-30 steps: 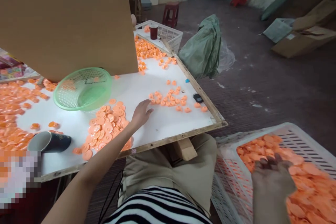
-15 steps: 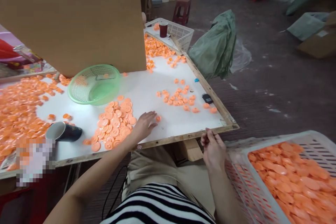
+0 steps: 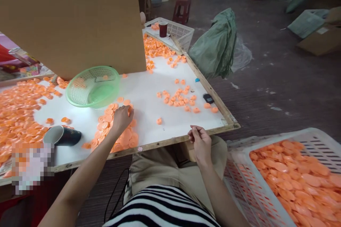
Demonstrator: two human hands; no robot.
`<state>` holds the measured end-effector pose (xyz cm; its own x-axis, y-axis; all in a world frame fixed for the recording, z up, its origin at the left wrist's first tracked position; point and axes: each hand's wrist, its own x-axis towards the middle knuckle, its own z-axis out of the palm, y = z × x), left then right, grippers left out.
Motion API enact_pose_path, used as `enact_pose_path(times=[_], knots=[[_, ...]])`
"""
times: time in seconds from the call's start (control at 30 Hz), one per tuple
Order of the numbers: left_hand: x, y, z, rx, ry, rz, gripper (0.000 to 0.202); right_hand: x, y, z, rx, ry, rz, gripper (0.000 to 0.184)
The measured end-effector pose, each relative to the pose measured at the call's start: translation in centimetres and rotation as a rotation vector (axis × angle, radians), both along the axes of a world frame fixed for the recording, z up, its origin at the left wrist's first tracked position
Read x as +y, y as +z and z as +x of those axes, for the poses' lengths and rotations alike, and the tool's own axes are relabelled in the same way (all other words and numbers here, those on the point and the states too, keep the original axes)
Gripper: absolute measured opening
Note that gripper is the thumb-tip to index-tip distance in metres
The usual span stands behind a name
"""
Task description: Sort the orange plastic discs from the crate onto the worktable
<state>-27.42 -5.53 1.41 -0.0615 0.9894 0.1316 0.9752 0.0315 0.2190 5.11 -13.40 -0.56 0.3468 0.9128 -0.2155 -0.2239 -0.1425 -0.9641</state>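
Note:
My left hand (image 3: 121, 118) rests with curled fingers on a heap of orange plastic discs (image 3: 106, 126) on the white table (image 3: 149, 92); whether it grips any disc I cannot make out. My right hand (image 3: 199, 143) hovers at the table's wooden front edge, fingers loosely curled in a pinch, nothing visible in them. One loose disc (image 3: 159, 121) lies between the two hands. A green mesh basket (image 3: 92, 86) stands just behind the heap.
A dark cup (image 3: 61, 136) lies on its side left of the heap. Smaller orange caps (image 3: 178, 98) are scattered mid-table. A white crate of orange discs (image 3: 295, 181) sits at my right. A cardboard panel (image 3: 71, 21) stands behind the basket. A green sack (image 3: 215, 46) lies on the floor.
My left hand moved left from the bare table onto the disc heap. My right hand came out of the crate to the table's front edge and moved a little left.

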Motion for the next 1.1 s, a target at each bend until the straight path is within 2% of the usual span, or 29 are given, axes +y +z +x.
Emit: enact_pose_path(times=[0.1,0.23,0.33,0.43,0.53,0.67,0.83,0.97,1.1], knots=[[-0.9,0.2,3.2,-0.3,0.006,0.037,0.024,0.9,0.4,-1.2,-0.075,0.099,0.034,0.036],[-2.0,-0.5,8.1,-0.757,-0.152,-0.125,0.019,3.5,0.0,-3.6,-0.254,0.319,0.066,0.031],[-2.1,-1.5,10.3,-0.819,-0.139,-0.205,0.017,5.7,-0.9,-5.4,-0.427,0.459,0.014,0.026],[-1.7,-2.2,10.8,-0.75,-0.083,-0.237,0.013,7.0,-1.4,-6.5,-0.613,0.576,-0.041,0.018],[-1.3,-2.5,10.5,-0.847,-0.086,-0.331,0.012,7.4,-1.5,-6.8,-0.679,0.646,-0.069,0.01],[-0.9,-2.5,10.3,-1.095,-0.052,-0.522,0.018,7.6,-1.2,-6.6,-0.56,0.704,-0.153,0.008],[-0.5,-2.6,10.4,-1.258,-0.018,-0.638,0.028,8.1,-1.1,-6.7,-0.363,0.755,-0.269,0.005],[-0.2,-2.4,10.5,-1.247,0.0,-0.693,0.028,8.7,-1.6,-6.6,-0.322,0.782,-0.299,0.006],[0.5,-2.4,10.8,-1.155,0.052,-0.726,0.028,9.8,-1.9,-6.7,-0.403,0.829,-0.369,0.008]])
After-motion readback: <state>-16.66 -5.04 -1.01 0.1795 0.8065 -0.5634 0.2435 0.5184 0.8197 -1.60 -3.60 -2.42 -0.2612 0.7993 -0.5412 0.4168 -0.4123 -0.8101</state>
